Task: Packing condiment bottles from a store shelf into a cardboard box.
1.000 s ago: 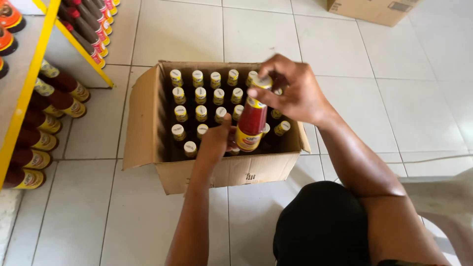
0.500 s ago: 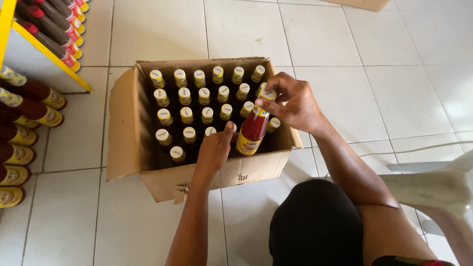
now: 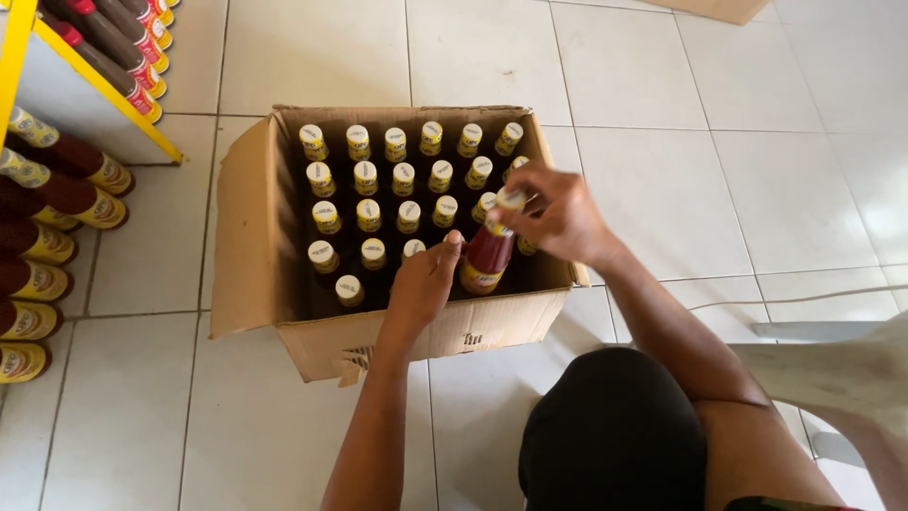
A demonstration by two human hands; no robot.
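The right hand (image 3: 558,216) grips one red bottle (image 3: 486,254) at the box's (image 3: 248,237) front right corner; the left hand (image 3: 423,282), probably closed, steadies it; many bottles remain inside.

My left hand (image 3: 423,284) hides whatever it grips inside the box (image 3: 248,237). My right hand (image 3: 560,220) covers the neck of the bottle (image 3: 484,260) and caps behind it. The bottles' bodies are lost in the box's dark. The shelf (image 3: 95,90) and its bottles (image 3: 43,203) are cut off at the left edge.
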